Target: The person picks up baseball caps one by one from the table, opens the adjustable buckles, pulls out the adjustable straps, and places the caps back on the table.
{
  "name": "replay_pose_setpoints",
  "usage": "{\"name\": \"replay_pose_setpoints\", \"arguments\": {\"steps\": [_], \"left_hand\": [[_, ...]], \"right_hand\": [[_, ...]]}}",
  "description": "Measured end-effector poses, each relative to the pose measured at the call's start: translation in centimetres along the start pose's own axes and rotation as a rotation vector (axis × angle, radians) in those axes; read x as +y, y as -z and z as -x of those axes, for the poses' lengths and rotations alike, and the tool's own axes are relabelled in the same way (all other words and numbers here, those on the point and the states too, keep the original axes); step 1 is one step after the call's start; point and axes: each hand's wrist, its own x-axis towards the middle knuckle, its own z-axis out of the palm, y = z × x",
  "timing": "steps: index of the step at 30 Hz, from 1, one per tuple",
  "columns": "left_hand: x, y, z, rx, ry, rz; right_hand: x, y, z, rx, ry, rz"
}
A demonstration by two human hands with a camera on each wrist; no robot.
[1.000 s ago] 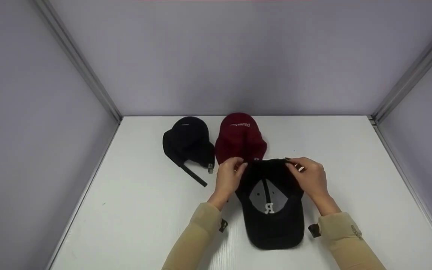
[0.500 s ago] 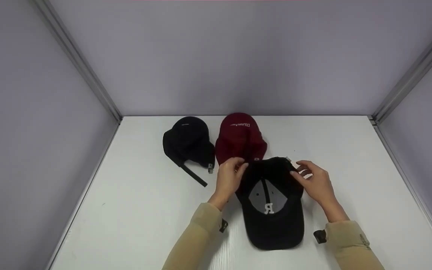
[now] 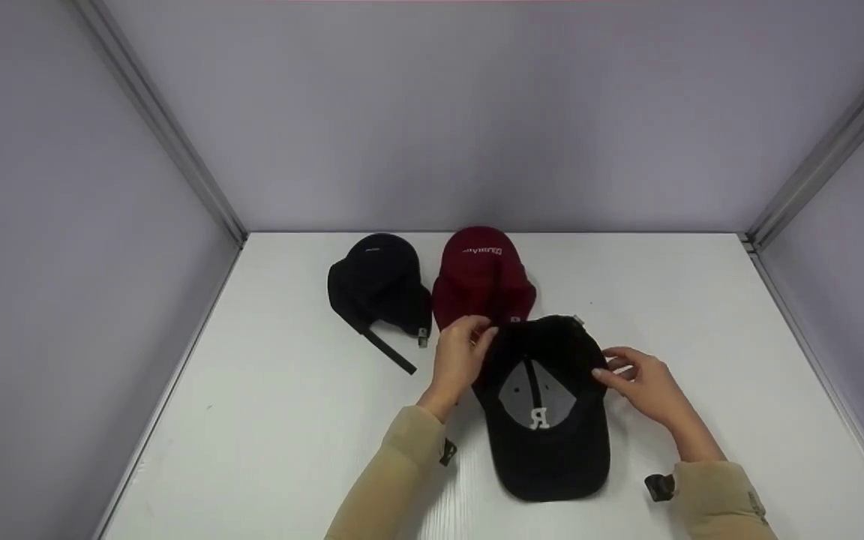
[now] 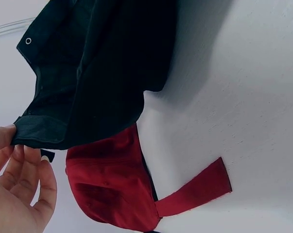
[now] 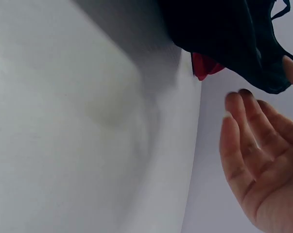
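Note:
A black baseball cap (image 3: 550, 469) lies with its hollow inside turned up and its brim towards me, a white letter showing within. My left hand (image 3: 456, 361) pinches its back edge at the left; in the left wrist view the thumb and fingers of that hand (image 4: 27, 187) grip the end of a strap. At the cap's right side is my right hand (image 3: 646, 384), fingers spread and loosely bent. The right wrist view has the fingers of this hand (image 5: 255, 131) below the cap's edge, the thumb close to it; whether it touches is unclear.
Behind the black cap sits a red cap (image 3: 483, 277), partly covered by it and my left hand. A second black cap (image 3: 379, 274) stands beside the red one, its loose strap (image 3: 391, 352) reaching forward. Grey walls enclose the white table (image 3: 267, 420) at the back and sides.
My right hand has let go of the cap's back edge and slid down along its right side. The cap's right back corner has opened outward. My left hand keeps its grip.

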Motion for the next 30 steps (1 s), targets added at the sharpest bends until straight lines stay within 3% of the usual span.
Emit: {"name": "replay_pose_setpoints", "arguments": {"steps": [6,13,30], "left_hand": [[-0.1,0.0,0.0,0.014,-0.014,-0.009],[0.0,0.0,-0.1,0.009,0.007,-0.01],[-0.1,-0.1,-0.1,0.008,-0.01,0.002]], "right_hand": [[0.4,0.4,0.5,-0.115,-0.053,-0.118],[0.6,0.8,0.9,-0.224,-0.059,-0.186],[0.8,0.2,1.1,-0.301,-0.019,-0.241]]}}
